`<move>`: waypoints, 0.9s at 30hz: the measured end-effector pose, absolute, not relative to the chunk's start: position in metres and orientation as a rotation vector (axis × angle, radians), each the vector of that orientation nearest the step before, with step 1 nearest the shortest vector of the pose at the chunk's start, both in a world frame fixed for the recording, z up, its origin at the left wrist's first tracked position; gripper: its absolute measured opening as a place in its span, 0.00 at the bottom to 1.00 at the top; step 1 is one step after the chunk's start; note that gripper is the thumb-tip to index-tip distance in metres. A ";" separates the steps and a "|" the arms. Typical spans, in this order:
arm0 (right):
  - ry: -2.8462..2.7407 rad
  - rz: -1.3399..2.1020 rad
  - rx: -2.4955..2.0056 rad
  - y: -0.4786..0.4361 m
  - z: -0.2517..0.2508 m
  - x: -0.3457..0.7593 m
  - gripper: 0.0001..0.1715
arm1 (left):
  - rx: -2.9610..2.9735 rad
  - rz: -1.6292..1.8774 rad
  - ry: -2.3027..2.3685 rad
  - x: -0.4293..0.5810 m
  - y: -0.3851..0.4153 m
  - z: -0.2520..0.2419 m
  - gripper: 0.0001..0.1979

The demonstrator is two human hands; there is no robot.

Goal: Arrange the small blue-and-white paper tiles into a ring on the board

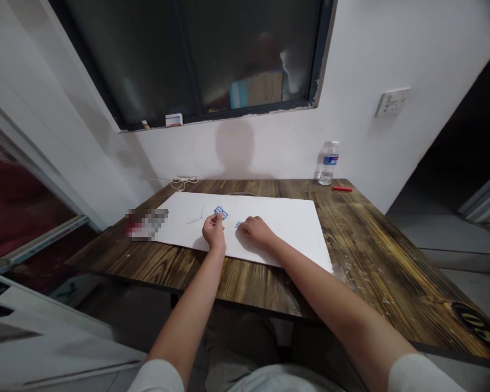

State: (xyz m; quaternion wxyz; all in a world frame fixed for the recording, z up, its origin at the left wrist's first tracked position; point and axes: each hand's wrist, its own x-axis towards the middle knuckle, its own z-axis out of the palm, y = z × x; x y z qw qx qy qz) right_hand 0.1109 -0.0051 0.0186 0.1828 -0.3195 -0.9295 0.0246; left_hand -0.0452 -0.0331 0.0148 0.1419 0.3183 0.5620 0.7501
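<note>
My left hand (213, 230) pinches a small piece of paper with a blue printed grid (221, 213) between thumb and fingertips, just above a large white sheet (281, 220). My right hand (257, 231) rests on the sheet to the right, its fingertips beside or on a second blue-marked piece (239, 224), which is mostly hidden. Whether that hand grips the piece is unclear. Thin grey lines (196, 216), perhaps wire or pencil strokes, lie left of my left hand.
The sheet lies on a dark burnt-wood table (351, 234). A plastic water bottle (328, 163) and a red stick (342, 189) stand at the back right. A white cord (184, 182) lies at the back left, and a pixelated blurred patch (147, 224) covers something at the sheet's left edge.
</note>
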 end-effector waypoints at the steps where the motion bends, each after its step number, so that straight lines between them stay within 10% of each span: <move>1: -2.612 0.076 -0.883 -0.005 0.016 0.112 0.15 | 0.915 2.164 1.620 -0.045 -0.033 0.015 0.17; 9: -2.621 0.153 -0.875 -0.001 -0.002 0.110 0.32 | 0.915 2.143 1.579 -0.043 -0.032 0.015 0.18; 27: -2.776 0.149 -0.909 -0.002 0.028 0.111 0.19 | 0.936 2.086 1.499 -0.042 -0.031 0.016 0.17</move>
